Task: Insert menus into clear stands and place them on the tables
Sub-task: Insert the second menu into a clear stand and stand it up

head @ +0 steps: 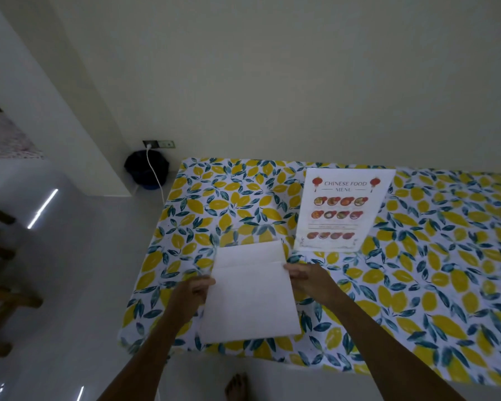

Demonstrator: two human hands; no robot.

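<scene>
Left hand (195, 287) pinching the left edge of a blank-backed sheet (250, 299), right hand (304, 277) gripping its right edge, above the lemon-print desk (417, 285). Sheet's top edge partly inside a clear stand (249, 238), hard to make out. Just right, a printed menu (342, 209) upright on the desk.

yellow-lemon tablecloth (243, 198), white sheet (250, 296)
</scene>
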